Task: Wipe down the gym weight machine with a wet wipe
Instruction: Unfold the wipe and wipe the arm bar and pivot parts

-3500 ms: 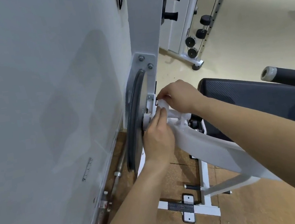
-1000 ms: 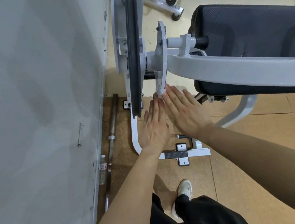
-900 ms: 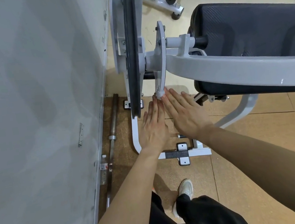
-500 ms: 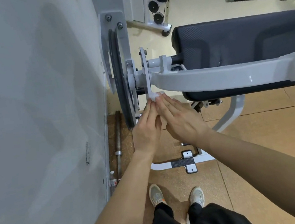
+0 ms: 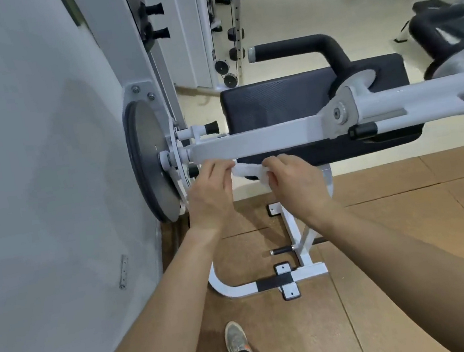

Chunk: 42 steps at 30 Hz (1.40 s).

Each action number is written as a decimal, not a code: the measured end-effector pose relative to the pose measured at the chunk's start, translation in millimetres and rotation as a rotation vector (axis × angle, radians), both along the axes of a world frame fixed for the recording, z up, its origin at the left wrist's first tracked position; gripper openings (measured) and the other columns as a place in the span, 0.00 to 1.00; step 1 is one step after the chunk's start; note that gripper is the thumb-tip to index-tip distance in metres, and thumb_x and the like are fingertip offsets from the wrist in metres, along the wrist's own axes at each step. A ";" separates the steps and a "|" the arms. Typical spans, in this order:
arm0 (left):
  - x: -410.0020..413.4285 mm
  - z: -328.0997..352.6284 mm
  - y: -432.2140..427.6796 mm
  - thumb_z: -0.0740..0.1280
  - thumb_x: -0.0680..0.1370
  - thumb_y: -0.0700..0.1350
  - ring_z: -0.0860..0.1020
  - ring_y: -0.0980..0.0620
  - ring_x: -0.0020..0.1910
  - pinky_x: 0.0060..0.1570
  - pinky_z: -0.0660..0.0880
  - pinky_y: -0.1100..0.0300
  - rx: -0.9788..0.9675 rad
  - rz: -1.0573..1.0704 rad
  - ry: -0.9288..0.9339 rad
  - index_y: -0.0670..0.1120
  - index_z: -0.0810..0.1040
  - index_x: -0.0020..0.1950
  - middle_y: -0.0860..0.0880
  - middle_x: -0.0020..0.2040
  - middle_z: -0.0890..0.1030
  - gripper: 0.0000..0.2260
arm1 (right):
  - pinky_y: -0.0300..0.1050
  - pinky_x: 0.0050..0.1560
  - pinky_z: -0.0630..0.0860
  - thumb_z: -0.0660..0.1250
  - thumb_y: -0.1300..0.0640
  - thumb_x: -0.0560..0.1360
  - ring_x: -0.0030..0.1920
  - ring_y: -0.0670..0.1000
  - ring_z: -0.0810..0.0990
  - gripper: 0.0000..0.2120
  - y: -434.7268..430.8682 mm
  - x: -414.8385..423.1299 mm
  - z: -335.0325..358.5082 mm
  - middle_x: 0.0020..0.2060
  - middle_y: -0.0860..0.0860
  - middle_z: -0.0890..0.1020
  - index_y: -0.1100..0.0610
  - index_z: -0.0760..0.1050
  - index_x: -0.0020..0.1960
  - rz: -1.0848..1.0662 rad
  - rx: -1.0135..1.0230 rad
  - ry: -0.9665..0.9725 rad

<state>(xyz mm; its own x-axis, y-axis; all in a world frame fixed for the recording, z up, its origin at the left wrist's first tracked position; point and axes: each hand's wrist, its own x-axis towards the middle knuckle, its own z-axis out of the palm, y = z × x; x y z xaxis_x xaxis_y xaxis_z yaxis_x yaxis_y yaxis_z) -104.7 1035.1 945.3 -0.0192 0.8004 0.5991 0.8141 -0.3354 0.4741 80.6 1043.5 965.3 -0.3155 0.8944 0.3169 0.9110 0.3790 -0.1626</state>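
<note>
Below the white lever arm [image 5: 253, 142] of the weight machine, your two hands hold the wet wipe [image 5: 249, 171] stretched between them. The wipe is white, crumpled and twisted into a short band, and it hangs in the air just under the arm, in front of the black seat pad [image 5: 303, 97]; whether it touches the arm cannot be told.

Your left hand [image 5: 211, 195] pinches the left end of the wipe between thumb and curled fingers [image 5: 218, 169]. Your right hand [image 5: 297, 186] grips the right end, with its fingers closed around a bunched portion.

To the left of your left hand, the dark round pulley disc [image 5: 150, 163] stands on edge against the upright column [image 5: 128, 38], next to the grey wall [image 5: 31, 174]. The lever arm runs rightward from the disc hub to a pivot joint [image 5: 339, 113]. A black foam roller [image 5: 299, 47] sits above the seat pad.

Beneath your hands, the white base frame [image 5: 300, 244] rests on the brown floor [image 5: 408, 210]. One shoe [image 5: 236, 339] shows at the bottom edge.
</note>
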 end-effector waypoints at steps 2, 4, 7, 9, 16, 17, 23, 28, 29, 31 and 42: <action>19.8 8.2 -8.0 0.62 0.81 0.41 0.80 0.49 0.49 0.47 0.78 0.60 -0.042 0.012 -0.063 0.43 0.81 0.57 0.46 0.53 0.80 0.10 | 0.52 0.33 0.77 0.69 0.66 0.74 0.42 0.55 0.77 0.14 -9.4 23.1 5.8 0.46 0.52 0.78 0.56 0.76 0.58 0.008 -0.008 0.040; 38.7 15.7 -13.4 0.62 0.81 0.40 0.78 0.51 0.51 0.50 0.77 0.58 -0.076 0.042 -0.124 0.44 0.81 0.57 0.48 0.53 0.80 0.10 | 0.49 0.33 0.77 0.72 0.68 0.71 0.43 0.54 0.77 0.19 -22.7 45.8 11.3 0.49 0.52 0.78 0.56 0.75 0.60 0.022 -0.017 0.062; 64.7 30.4 -23.3 0.64 0.81 0.38 0.79 0.52 0.48 0.49 0.78 0.55 -0.115 0.062 -0.208 0.46 0.81 0.56 0.53 0.51 0.79 0.08 | 0.43 0.33 0.70 0.75 0.68 0.69 0.44 0.54 0.77 0.22 -41.3 80.7 19.4 0.50 0.52 0.79 0.56 0.75 0.60 0.036 -0.012 0.067; 78.3 41.6 -30.3 0.63 0.82 0.39 0.80 0.51 0.48 0.50 0.77 0.56 -0.177 0.017 -0.276 0.48 0.81 0.55 0.56 0.50 0.78 0.08 | 0.44 0.38 0.74 0.72 0.64 0.74 0.49 0.52 0.79 0.18 -49.6 102.8 25.7 0.53 0.50 0.80 0.53 0.75 0.61 0.012 -0.038 0.080; 115.1 59.8 -48.8 0.65 0.82 0.43 0.79 0.59 0.49 0.50 0.82 0.50 -0.443 -0.213 -0.425 0.59 0.80 0.51 0.61 0.49 0.82 0.10 | 0.46 0.52 0.79 0.64 0.52 0.81 0.56 0.49 0.79 0.13 -71.7 146.5 42.0 0.56 0.46 0.82 0.49 0.76 0.65 -0.139 -0.158 0.221; 120.5 60.2 -50.0 0.65 0.82 0.43 0.80 0.59 0.48 0.50 0.82 0.50 -0.450 -0.238 -0.422 0.60 0.80 0.51 0.61 0.49 0.82 0.11 | 0.43 0.54 0.77 0.65 0.50 0.80 0.57 0.47 0.77 0.14 -75.4 143.8 43.1 0.57 0.45 0.80 0.49 0.76 0.65 -0.115 -0.152 0.267; 141.0 67.5 -56.7 0.66 0.82 0.43 0.81 0.59 0.47 0.49 0.81 0.58 -0.530 -0.338 -0.412 0.56 0.82 0.52 0.60 0.47 0.82 0.08 | 0.39 0.47 0.78 0.70 0.43 0.76 0.47 0.42 0.77 0.10 -87.6 116.7 48.8 0.46 0.39 0.79 0.46 0.76 0.55 -0.067 -0.276 0.507; 131.4 72.3 -63.3 0.64 0.83 0.44 0.80 0.59 0.49 0.46 0.77 0.64 -0.656 -0.361 -0.533 0.53 0.82 0.55 0.57 0.49 0.82 0.08 | 0.44 0.45 0.81 0.75 0.58 0.75 0.43 0.53 0.83 0.07 -95.5 112.9 46.9 0.41 0.54 0.84 0.59 0.78 0.47 -0.031 -0.536 0.935; 128.6 71.9 -65.1 0.63 0.84 0.47 0.81 0.57 0.49 0.44 0.77 0.62 -0.710 -0.371 -0.614 0.53 0.82 0.56 0.56 0.49 0.82 0.08 | 0.43 0.46 0.81 0.74 0.59 0.75 0.45 0.56 0.84 0.08 -98.8 112.2 46.8 0.42 0.57 0.84 0.62 0.78 0.48 -0.016 -0.586 1.014; 122.4 70.0 -69.6 0.61 0.83 0.55 0.82 0.49 0.50 0.45 0.80 0.56 -0.807 -0.434 -0.774 0.52 0.82 0.58 0.50 0.50 0.83 0.13 | 0.45 0.49 0.82 0.72 0.60 0.77 0.47 0.59 0.85 0.11 -105.7 109.1 45.3 0.44 0.61 0.85 0.68 0.76 0.51 -0.006 -0.674 1.180; 119.3 58.2 -78.0 0.78 0.68 0.49 0.81 0.42 0.49 0.52 0.77 0.42 -0.848 -0.497 -0.991 0.41 0.77 0.50 0.42 0.46 0.81 0.19 | 0.45 0.38 0.78 0.71 0.59 0.77 0.40 0.54 0.83 0.07 -107.7 113.5 34.0 0.37 0.57 0.81 0.60 0.74 0.47 -0.157 -0.572 1.459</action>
<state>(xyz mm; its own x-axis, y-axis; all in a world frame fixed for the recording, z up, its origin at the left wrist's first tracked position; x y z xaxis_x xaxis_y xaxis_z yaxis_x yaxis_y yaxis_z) 14.6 957.2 1003.6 0.2451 0.9560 -0.1613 -0.0943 0.1891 0.9774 194.1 935.8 999.3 0.0516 0.9907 -0.1256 -0.1299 -0.1181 -0.9845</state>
